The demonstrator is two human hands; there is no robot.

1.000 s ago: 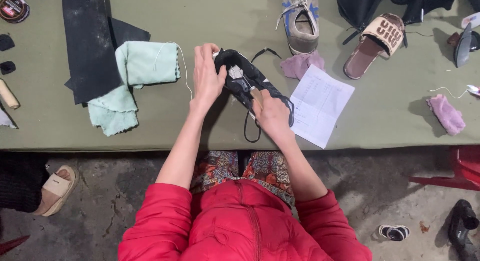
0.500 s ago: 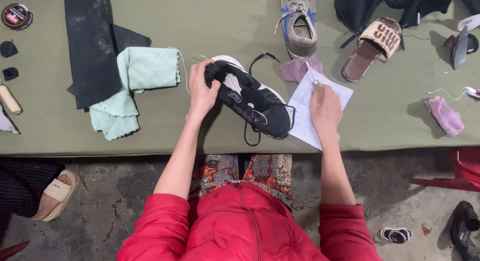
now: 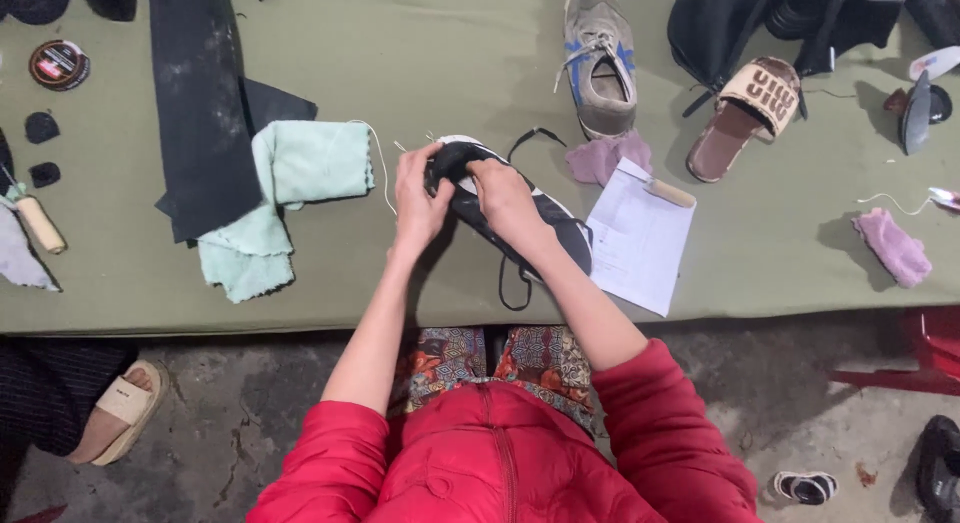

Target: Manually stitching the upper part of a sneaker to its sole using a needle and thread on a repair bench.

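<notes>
Both hands on the black shoe (image 3: 520, 218), seen from the head camera. Left hand (image 3: 418, 198) closed round the toe end, fingers curled over the edge. Right hand (image 3: 503, 198) closed too, pinching the top of the same end, just beside the left. Shoe lying on its side on the green surface (image 3: 450, 43), near the front edge, black lace (image 3: 515, 288) hanging loose below it.

Close by: a folded mint cloth (image 3: 290, 183) to the left, a white paper (image 3: 640, 238) to the right with a small wooden handle (image 3: 668, 192) on it, a pink rag (image 3: 600, 158) behind. Farther back, a grey sneaker (image 3: 600, 58) and a brown sandal (image 3: 745, 118).

To do this bit well, probably best to hold the toe firm with the left, keep the shoe flat on the surface, and work slowly with the right so nothing slips.
</notes>
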